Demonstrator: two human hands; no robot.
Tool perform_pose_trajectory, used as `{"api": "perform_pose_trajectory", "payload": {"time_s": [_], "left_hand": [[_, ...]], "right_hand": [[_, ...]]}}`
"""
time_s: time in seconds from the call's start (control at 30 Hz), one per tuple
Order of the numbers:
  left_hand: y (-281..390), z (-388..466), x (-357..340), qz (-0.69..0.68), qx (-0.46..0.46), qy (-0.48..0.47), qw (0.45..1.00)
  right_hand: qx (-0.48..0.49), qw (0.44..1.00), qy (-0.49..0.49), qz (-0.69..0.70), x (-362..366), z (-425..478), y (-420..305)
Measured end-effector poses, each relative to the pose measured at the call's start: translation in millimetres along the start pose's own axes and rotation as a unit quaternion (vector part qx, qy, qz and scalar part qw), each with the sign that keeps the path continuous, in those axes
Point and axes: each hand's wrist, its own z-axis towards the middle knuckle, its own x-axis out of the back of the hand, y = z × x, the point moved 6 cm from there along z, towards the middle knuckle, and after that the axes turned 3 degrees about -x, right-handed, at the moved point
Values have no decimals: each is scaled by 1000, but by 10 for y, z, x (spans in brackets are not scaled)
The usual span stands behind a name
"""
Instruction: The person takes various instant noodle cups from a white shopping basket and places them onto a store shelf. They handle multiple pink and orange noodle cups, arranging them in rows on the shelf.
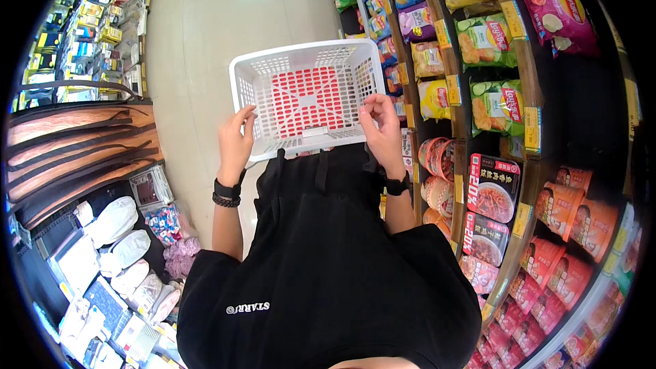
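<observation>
A white perforated plastic basket [307,50] is in front of my body at waist height. Nothing lies in it, and something red shows through the holes of its floor. My left hand [240,130] is at the basket's left wall, fingertips near the rim, thumb and fingers slightly apart. At the right wall, my right hand [380,125] has its thumb and fingers curled close together by the rim. Whether either hand grips the basket is not plain. Both wrists wear black bands.
Shelves on the right hold chip bags [489,41], boxed meals [494,187] and instant noodle tubs [558,210]. On the left, racks carry packaged goods [110,36] and pale rolled items [118,220]. A tiled aisle floor [205,25] runs ahead between them.
</observation>
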Motion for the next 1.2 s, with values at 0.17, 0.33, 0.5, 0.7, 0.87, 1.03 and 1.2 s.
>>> {"api": "perform_pose_trajectory", "payload": {"time_s": [0.17,0.33,0.5,0.7,0.87,1.03,1.2], "left_hand": [[-1247,-209,-600,140,55,-41,988],[-2081,-383,-927,116,169,-4,979],[-2305,-306,-1114,72,246,19,966],[-2379,-419,-1072,160,264,28,951],[-2285,-223,-1047,182,249,51,950],[-2234,-39,-1042,199,258,40,945],[-2362,245,-1065,212,263,38,940]], "right_hand": [[-41,981,8,-187,419,177,956],[-147,959,32,-238,723,278,1839],[-30,893,148,-425,1098,343,2380],[-263,883,111,-372,1175,443,2943],[-277,842,133,-443,1133,496,2936],[-274,840,144,-446,1136,623,2957],[-264,852,139,-430,1046,943,2770]]}}
